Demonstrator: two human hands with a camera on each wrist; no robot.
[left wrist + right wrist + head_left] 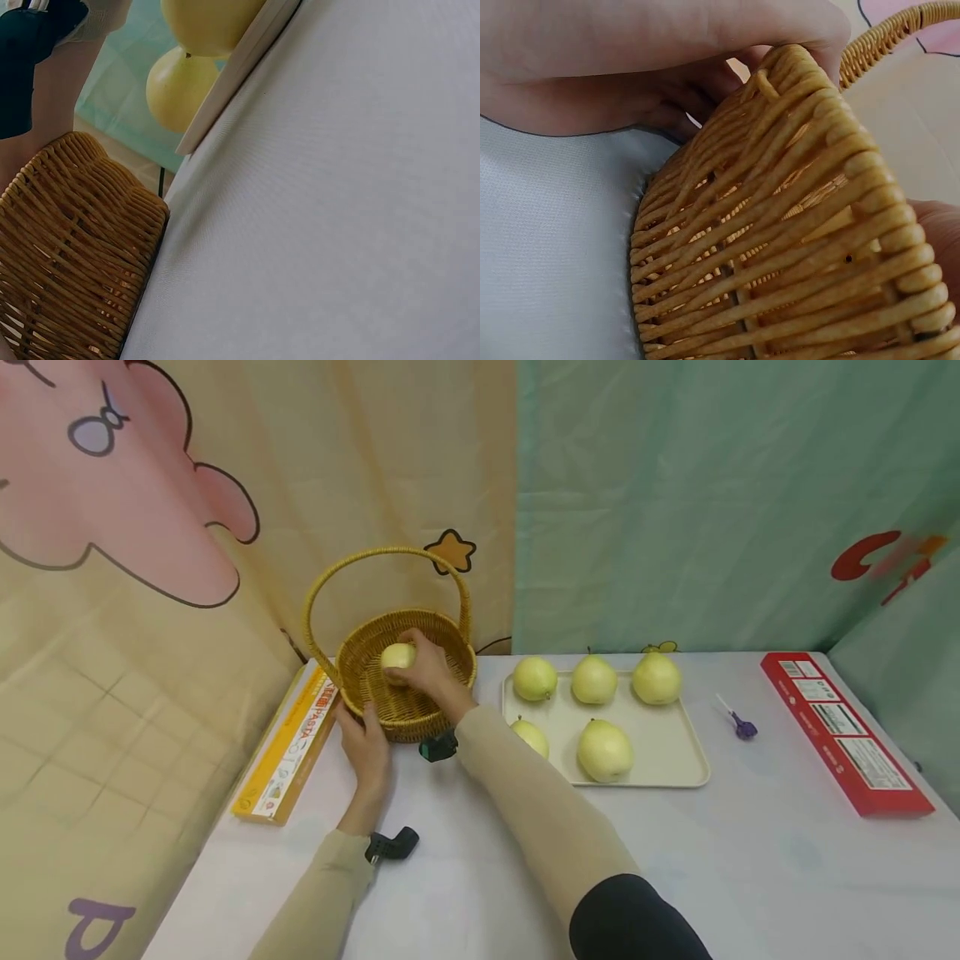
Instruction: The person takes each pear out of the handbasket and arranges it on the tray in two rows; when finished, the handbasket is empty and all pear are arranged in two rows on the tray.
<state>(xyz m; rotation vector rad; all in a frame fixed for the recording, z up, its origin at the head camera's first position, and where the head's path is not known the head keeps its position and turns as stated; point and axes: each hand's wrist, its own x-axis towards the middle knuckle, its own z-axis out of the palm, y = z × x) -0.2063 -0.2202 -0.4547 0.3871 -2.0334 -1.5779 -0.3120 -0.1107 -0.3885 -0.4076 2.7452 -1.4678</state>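
Observation:
A wicker basket [442,727] with a tall arched handle stands at the back left of the table. Inside it, my right hand [426,670] grips a pale yellow pear [396,657] close to the basket's bottom. My left hand [366,750] holds the basket's near left rim; the right wrist view shows that hand [667,45] with its thumb over the rim and fingers along the outer wall. To the right of the basket, several more pears [605,750] sit on a cream tray [667,752], one partly hidden by my right sleeve.
A yellow pasta box [288,747] lies left of the basket. On the right are a purple-wrapped lollipop [742,727] and a long red box [847,735]. Curtains [660,510] hang behind the white-covered table [465,860].

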